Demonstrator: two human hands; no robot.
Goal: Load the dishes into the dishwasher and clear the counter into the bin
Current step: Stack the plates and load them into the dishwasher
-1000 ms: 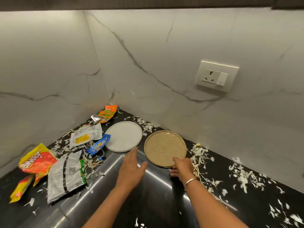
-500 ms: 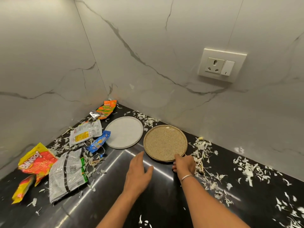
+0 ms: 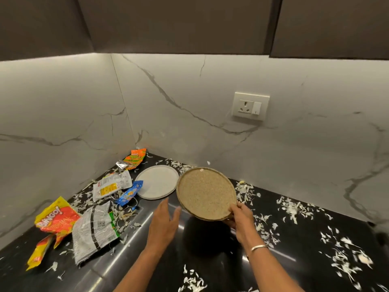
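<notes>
A speckled tan plate (image 3: pixel 205 192) is raised off the black counter (image 3: pixel 210 260) and tilted toward me. My right hand (image 3: pixel 242 218) pinches its near right rim, thumb on top and fingers underneath. My left hand (image 3: pixel 165 222) hovers just left of the plate with fingers straight, holding nothing. A white plate (image 3: pixel 156 182) lies flat on the counter to the left, near the corner.
Empty snack wrappers lie at the left: a red-yellow Bingo bag (image 3: pixel 55 218), a silver bag (image 3: pixel 92 230), a blue wrapper (image 3: pixel 129 193), a white packet (image 3: pixel 111 185), an orange packet (image 3: pixel 134 158). White vegetable shreds (image 3: pixel 294 207) litter the counter. A wall socket (image 3: pixel 250 106) is behind.
My right hand has gripped the tan plate's rim and lifted it off the counter, tilting it. My left hand has stayed beside it. The camera has tipped upward.
</notes>
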